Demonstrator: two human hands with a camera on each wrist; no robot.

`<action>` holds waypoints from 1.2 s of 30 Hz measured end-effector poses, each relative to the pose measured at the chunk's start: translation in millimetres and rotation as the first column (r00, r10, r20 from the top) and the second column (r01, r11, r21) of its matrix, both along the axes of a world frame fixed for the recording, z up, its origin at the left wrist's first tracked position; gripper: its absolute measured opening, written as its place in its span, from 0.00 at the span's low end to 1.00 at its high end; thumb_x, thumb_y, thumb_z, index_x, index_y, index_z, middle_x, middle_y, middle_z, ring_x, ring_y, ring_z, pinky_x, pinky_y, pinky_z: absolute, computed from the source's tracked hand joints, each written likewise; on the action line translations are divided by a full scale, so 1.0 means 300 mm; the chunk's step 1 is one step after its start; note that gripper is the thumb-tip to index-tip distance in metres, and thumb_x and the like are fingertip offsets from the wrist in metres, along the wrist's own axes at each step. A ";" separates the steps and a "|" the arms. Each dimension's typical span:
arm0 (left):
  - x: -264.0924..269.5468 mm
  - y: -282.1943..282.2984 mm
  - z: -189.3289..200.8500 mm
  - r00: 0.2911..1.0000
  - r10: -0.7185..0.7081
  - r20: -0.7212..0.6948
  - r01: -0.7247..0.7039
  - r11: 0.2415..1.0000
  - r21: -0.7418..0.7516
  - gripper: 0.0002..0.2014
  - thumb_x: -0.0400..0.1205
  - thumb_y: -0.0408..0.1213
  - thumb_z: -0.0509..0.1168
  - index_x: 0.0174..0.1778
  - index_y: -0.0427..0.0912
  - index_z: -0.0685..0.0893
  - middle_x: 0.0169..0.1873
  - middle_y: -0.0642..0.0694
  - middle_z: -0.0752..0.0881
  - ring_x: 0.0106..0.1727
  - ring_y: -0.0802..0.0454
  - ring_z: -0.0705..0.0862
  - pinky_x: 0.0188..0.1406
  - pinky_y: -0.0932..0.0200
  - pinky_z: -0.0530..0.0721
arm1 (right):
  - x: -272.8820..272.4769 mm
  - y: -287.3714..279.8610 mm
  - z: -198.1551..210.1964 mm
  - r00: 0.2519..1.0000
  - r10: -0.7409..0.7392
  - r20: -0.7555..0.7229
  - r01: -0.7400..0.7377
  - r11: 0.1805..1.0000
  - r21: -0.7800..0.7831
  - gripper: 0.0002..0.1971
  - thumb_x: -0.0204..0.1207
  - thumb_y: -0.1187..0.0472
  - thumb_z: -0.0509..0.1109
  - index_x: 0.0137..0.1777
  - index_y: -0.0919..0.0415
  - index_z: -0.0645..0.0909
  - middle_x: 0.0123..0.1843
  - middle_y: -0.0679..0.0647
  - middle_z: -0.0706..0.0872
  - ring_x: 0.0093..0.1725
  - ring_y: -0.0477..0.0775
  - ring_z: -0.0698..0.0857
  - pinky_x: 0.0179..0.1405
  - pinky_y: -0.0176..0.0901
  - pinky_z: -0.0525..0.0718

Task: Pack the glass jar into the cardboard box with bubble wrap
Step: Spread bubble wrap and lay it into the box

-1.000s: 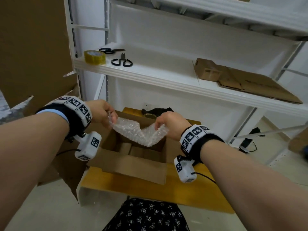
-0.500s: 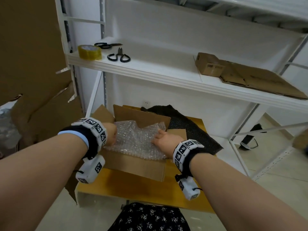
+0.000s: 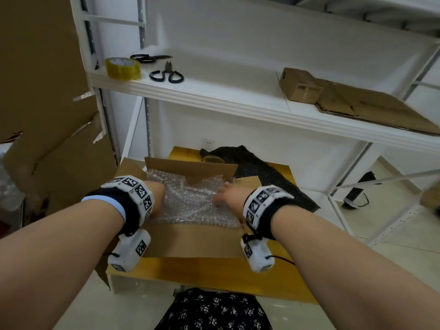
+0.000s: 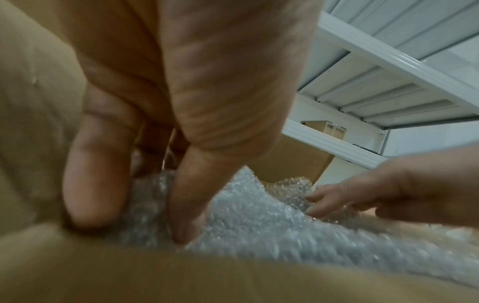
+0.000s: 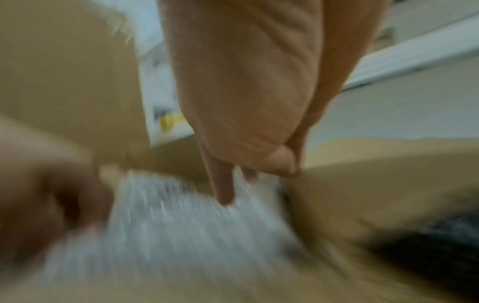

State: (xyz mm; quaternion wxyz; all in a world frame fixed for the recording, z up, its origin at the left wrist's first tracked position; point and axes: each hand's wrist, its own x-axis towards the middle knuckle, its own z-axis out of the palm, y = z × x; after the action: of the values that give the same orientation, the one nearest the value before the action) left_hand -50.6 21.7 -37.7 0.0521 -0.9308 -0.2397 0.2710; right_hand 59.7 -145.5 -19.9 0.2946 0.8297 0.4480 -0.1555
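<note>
Clear bubble wrap sheet (image 3: 190,203) was up in the air, now I'm pressing it into the open brown cardboard box (image 3: 190,241), left hand (image 3: 156,198) pinching its left edge, right hand (image 3: 228,198) flat-fingered on its right edge; box is getting lined.

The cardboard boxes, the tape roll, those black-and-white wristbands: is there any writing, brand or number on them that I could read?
No readable text anywhere.
Wristbands: black-and-white square code patterns, no letters or numbers.
Small cardboard box on the shelf: faint printed panels, too small and blurred to read.
Flattened cardboard beside it: faint marks, unreadable.
Tape roll: plain yellow, no print visible.
Open cardboard box: no print visible.
</note>
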 end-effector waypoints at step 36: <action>0.129 -0.052 0.079 0.968 -0.251 -0.007 0.247 0.955 -0.165 0.23 0.85 0.33 0.60 0.74 0.58 0.77 0.76 0.52 0.74 0.74 0.50 0.75 0.70 0.57 0.73 | -0.052 0.081 -0.011 0.875 -0.099 -0.474 0.157 0.984 0.085 0.20 0.86 0.46 0.60 0.69 0.56 0.83 0.55 0.51 0.86 0.59 0.57 0.85 0.64 0.52 0.82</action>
State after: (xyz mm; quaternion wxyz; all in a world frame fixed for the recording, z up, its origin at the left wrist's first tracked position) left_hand -11.7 6.2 -14.0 0.0127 -0.9509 -0.0969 0.2937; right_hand 44.2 -121.2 -23.3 0.1162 0.8117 0.4584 -0.3429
